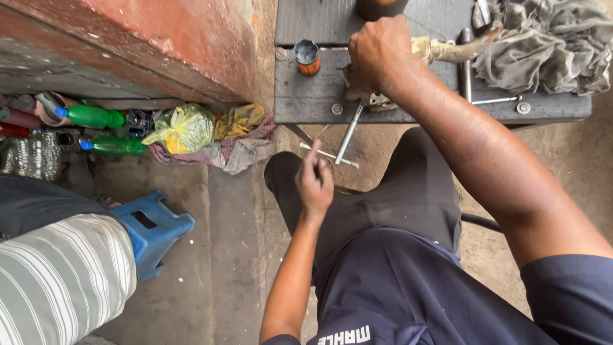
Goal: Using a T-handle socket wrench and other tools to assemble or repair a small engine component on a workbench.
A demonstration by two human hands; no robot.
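Observation:
My right hand (378,54) is closed over a small metal part (377,100) on the front edge of a dark wooden workbench (306,102). A shiny metal rod (348,134) slants down from that part toward my lap. Below the bench, my left hand (315,182) pinches the crossbar of a thin metal T-handle tool (329,155) that lies across the rod's lower end. Whether the tool touches the rod is unclear.
On the bench stand a small orange can (308,57), a grey rag (549,48) and loose steel rods (495,100). Green bottles (96,117), a yellow bag (184,130) and cloths lie by the red wall. A blue stool (153,230) and another person's striped sleeve (60,281) are at left.

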